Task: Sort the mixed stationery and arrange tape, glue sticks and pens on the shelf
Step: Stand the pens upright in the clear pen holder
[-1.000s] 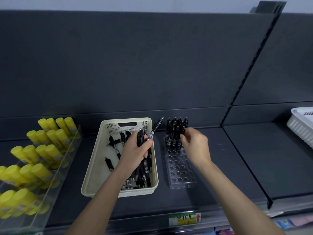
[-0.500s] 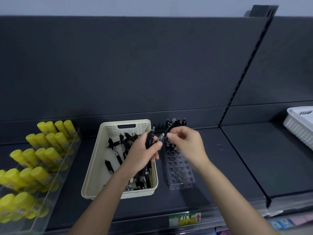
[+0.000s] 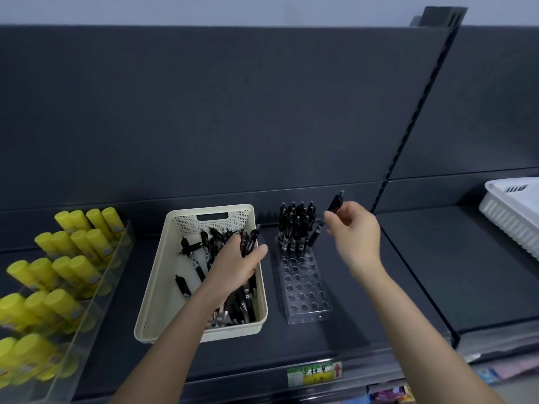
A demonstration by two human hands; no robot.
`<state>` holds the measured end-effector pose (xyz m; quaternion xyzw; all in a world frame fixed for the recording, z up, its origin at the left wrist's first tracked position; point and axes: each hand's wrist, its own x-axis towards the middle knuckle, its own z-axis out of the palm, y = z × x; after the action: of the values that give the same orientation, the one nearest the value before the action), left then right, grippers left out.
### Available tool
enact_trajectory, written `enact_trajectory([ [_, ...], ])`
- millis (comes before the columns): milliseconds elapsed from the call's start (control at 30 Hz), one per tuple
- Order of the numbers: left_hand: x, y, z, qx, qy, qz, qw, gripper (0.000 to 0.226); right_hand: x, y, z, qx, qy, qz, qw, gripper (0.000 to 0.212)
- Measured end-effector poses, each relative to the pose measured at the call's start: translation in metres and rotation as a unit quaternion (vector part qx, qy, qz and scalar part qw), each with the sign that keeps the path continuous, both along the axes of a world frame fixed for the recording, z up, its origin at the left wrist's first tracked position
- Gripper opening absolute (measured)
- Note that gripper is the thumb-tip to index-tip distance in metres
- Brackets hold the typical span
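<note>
right hand [image 3: 354, 231] pinches tilted pen [image 3: 334, 203] over rack [image 3: 303, 287], far end | left hand [image 3: 236, 263] clutches pen bundle [image 3: 248, 239] over basket [image 3: 163, 275] | risk: slanted tip may topple standing pens [image 3: 294, 225]

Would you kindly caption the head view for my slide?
Right hand holds one pen by the rack; left hand grips pens over basket.

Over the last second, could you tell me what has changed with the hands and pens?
The right hand left the clear holder, reached over to the left hand, pinched one pen from its bundle and carried it back right, beside the holder's filled back rows. The left hand kept gripping the bundle over the cream basket. Basket, holder and glue sticks stayed put.
</note>
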<state>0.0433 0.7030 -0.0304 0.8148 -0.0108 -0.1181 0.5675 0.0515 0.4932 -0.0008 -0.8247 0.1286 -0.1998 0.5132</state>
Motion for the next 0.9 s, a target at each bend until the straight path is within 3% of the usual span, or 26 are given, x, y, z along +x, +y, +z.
enact_trajectory([
  [100,0.0,0.0,0.002,-0.022,0.033,0.018,0.999,0.008,0.003,-0.002,-0.012,-0.045,0.016,0.003,0.999,0.016],
  [300,0.003,0.005,-0.005,-0.062,0.035,0.066,0.995,0.02,0.008,0.001,-0.022,-0.127,0.03,0.03,0.991,0.019],
  [367,0.003,0.006,-0.005,-0.105,0.054,0.089,0.989,0.017,0.01,0.002,-0.026,-0.162,0.047,0.046,0.985,0.024],
  [467,0.001,0.007,-0.005,-0.096,0.046,0.095,0.99,0.013,0.011,0.005,-0.03,-0.197,0.064,0.071,0.976,0.027],
  [533,0.001,0.008,-0.007,-0.092,0.024,0.106,0.99,0.006,0.01,0.006,-0.033,-0.203,0.067,0.085,0.973,0.028],
  [667,0.004,0.013,-0.009,-0.097,0.012,0.109,0.989,0.005,0.011,0.006,-0.035,-0.203,0.062,0.084,0.974,0.007],
  [900,0.001,0.012,-0.006,-0.064,-0.041,0.051,0.996,0.014,-0.001,0.005,-0.035,-0.169,0.084,0.039,0.981,0.016],
])
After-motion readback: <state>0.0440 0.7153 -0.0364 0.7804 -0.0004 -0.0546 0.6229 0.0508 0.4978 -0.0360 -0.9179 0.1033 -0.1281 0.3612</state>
